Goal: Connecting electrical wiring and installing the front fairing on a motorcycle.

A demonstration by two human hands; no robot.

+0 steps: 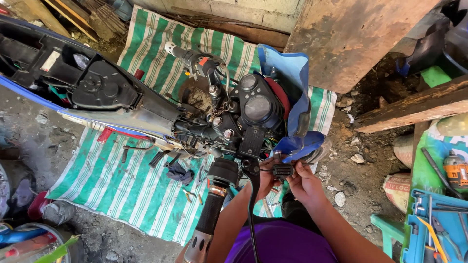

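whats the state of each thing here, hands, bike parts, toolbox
left hand: gripping the small black plastic connector from its left side
right hand: gripping the same connector from the right
small black plastic connector: held up between both hands, wires attached
blue motorcycle: seat off, wiring exposed
round black gauge cluster: mounted, facing up
blue plastic toolbox: open, tools inside
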